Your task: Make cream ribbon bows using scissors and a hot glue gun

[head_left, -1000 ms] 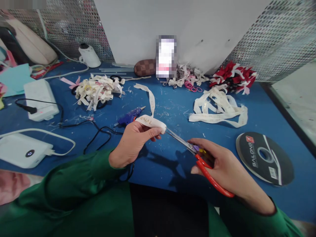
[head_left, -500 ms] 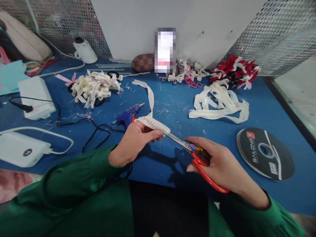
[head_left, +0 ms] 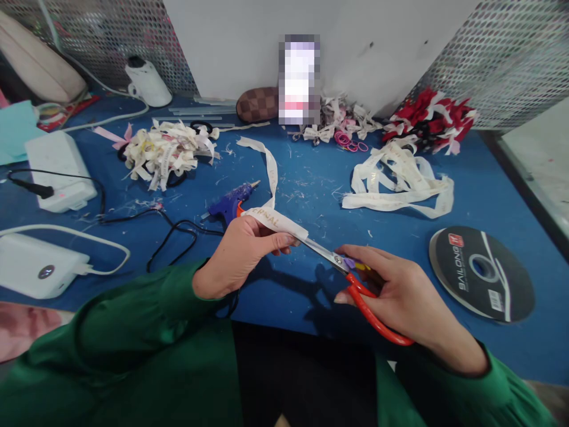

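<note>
Between thumb and fingers, my left hand (head_left: 249, 252) pinches a white ribbon (head_left: 271, 177) with gold lettering; its loose tail runs up and back over the blue table. My right hand (head_left: 395, 290) is wrapped round red-handled scissors (head_left: 377, 323), whose blades point left and touch the ribbon's end beside my left thumb. Something purple and yellow shows near the scissors' pivot, partly hidden by my fingers. Behind my left hand lies a blue glue gun (head_left: 229, 204). More white ribbon (head_left: 391, 198) sits in loose loops beyond my right hand.
A black spool (head_left: 475, 287) lies at the right. Piles of cream bows (head_left: 162, 154), grey-white bows (head_left: 335, 118) and red-white bows (head_left: 433, 121) stand at the back, near a blurred phone (head_left: 299, 80). White boxes (head_left: 60, 172) and a black cable (head_left: 166, 237) occupy the left.
The camera view has shifted slightly, moving the background a little. Both hands keep nearly the same pose, with the ribbon and scissors still held.
</note>
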`<action>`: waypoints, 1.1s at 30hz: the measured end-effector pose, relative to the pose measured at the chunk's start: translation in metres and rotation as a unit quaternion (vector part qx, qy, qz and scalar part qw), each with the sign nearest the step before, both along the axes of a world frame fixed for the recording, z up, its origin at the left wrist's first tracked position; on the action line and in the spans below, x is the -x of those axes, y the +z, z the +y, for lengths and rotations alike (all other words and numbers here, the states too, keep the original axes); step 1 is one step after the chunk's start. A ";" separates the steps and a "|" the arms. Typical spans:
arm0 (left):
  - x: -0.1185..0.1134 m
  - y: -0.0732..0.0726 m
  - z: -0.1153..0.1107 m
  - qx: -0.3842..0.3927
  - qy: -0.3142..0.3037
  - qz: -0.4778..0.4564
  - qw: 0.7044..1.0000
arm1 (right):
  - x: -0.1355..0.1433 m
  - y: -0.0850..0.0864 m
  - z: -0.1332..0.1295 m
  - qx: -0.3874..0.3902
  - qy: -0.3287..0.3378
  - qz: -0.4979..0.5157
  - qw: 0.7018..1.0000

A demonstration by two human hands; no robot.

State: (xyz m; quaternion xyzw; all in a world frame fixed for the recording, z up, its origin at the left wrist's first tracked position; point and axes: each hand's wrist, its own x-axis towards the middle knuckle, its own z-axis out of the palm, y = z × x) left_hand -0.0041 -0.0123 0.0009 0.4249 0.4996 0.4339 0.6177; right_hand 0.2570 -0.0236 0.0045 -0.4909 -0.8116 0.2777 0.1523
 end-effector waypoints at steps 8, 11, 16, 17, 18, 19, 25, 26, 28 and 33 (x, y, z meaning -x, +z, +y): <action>-0.001 0.000 0.000 0.001 0.005 0.014 1.000 | -0.001 -0.001 -0.001 -0.020 0.001 0.001 1.000; 0.000 0.000 0.001 0.000 0.001 0.015 1.000 | -0.002 -0.001 -0.001 -0.030 0.001 0.002 1.000; 0.000 0.000 0.001 0.001 -0.001 0.013 1.000 | -0.001 0.000 -0.002 -0.032 0.003 0.007 0.999; 0.000 0.000 0.001 0.001 -0.002 0.015 1.000 | -0.001 0.000 -0.002 -0.030 0.004 0.006 1.000; 0.000 0.000 0.001 0.002 -0.003 0.017 1.000 | 0.000 0.000 -0.002 -0.028 0.004 0.003 1.000; 0.000 0.000 0.001 0.003 -0.007 0.019 1.000 | 0.000 0.000 -0.002 -0.026 0.005 -0.001 1.000; -0.002 -0.001 0.000 0.013 -0.021 0.019 1.000 | 0.001 0.001 -0.003 -0.017 0.007 -0.019 1.000; -0.002 -0.001 -0.001 0.015 -0.021 0.017 1.000 | 0.001 0.001 -0.003 -0.017 0.008 -0.018 1.000; -0.002 -0.001 -0.001 0.014 -0.021 0.014 1.000 | 0.001 0.001 -0.004 -0.019 0.010 -0.014 1.000; -0.002 -0.001 -0.001 0.006 -0.031 0.018 0.999 | 0.002 0.000 -0.003 -0.042 0.017 -0.001 0.999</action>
